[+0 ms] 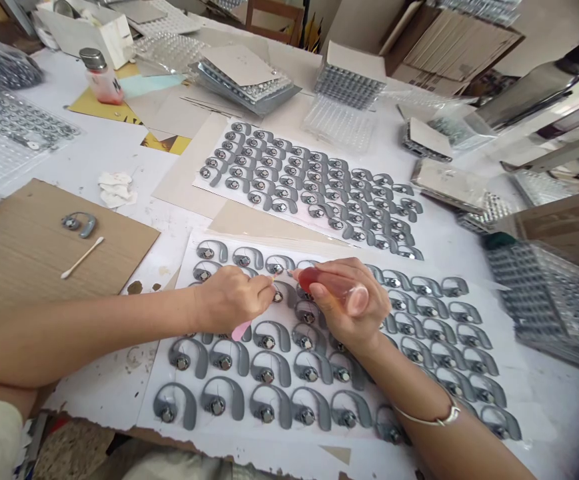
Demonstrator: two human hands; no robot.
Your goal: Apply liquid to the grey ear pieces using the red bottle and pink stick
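Observation:
My right hand (352, 300) is closed around a small squeeze bottle (334, 285) of red liquid, its thin nozzle pointing left. Pinched in my left hand (236, 298) is a slim tool with a pink end (242, 330); its kind is mostly hidden by my fingers. The tips of both come close together over a grey ear-hook earphone shell (279, 265) with a round metal part in it. Rows of similar shells (268, 403) lie on a white sheet (144, 417) beneath my hands, some of them covered by my hands and forearms.
Beyond lies a second sheet of grey shells (314, 180). At left, a cardboard piece (29, 233) bears one shell (79, 223) and a cotton swab (83, 258). A jar (102, 77), crumpled tissue (118, 189), stacked trays (352, 77) and a large bottle (534, 90) stand around.

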